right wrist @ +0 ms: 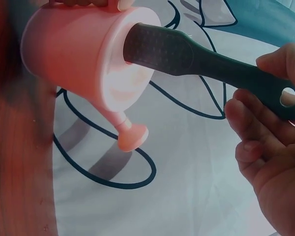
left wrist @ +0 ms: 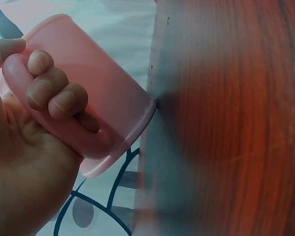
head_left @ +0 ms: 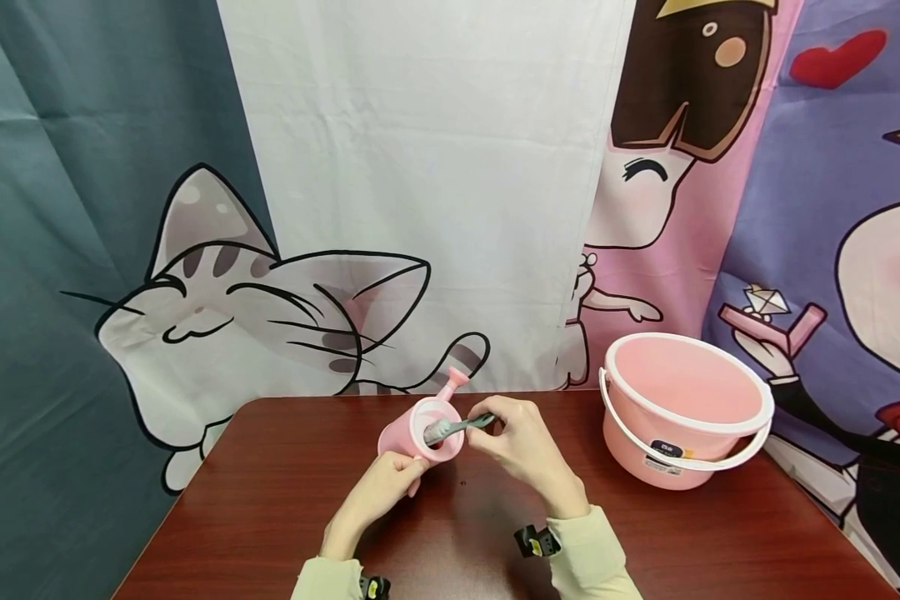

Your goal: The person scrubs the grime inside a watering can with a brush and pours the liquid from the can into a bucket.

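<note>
A pink watering can (head_left: 397, 437) is tilted over the table, its mouth turned toward me and its spout (head_left: 451, 385) pointing to the back. My left hand (head_left: 377, 492) grips the can by its loop handle (left wrist: 28, 96), fingers curled through the loop. The can's lower rim is right at the tabletop in the left wrist view. Between the thumb and fingers of my right hand (head_left: 527, 443) is the handle end of a dark green brush (right wrist: 223, 67). Pale bristles show on the brush in the head view. Its head reaches into the can's mouth, its tip hidden inside.
To the right on the brown wooden table (head_left: 270, 492) stands a pink bucket (head_left: 637, 425) with a white rim and a white handle (head_left: 727, 460) hanging down its front. A cloth printed with cartoon figures (head_left: 435, 167) hangs behind the table's back edge.
</note>
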### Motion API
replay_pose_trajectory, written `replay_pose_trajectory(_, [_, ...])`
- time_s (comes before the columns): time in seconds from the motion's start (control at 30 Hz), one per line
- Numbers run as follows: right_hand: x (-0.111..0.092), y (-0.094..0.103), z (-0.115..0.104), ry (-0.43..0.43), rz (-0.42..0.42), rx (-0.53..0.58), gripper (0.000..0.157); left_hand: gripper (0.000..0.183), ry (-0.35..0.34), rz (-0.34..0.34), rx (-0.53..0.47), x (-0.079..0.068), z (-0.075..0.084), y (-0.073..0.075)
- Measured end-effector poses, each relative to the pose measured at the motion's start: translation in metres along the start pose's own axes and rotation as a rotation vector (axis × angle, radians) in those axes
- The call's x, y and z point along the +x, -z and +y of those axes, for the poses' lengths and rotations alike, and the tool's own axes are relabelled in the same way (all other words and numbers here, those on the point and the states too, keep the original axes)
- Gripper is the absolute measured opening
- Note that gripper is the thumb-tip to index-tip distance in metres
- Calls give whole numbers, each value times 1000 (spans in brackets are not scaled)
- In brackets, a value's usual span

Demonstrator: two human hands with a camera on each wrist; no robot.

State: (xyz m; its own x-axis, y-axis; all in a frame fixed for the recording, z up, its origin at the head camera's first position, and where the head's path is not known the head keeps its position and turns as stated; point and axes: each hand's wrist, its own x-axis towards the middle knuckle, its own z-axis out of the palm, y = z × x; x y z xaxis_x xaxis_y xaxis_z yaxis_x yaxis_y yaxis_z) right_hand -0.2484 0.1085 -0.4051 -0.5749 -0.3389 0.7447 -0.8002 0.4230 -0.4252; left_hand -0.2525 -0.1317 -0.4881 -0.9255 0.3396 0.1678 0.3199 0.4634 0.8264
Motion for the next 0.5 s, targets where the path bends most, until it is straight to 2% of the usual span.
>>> replay_pose_trajectory(0.5, [1,0,-7,-3,-11,-23,12,45,8,-4,-24,0,1,0])
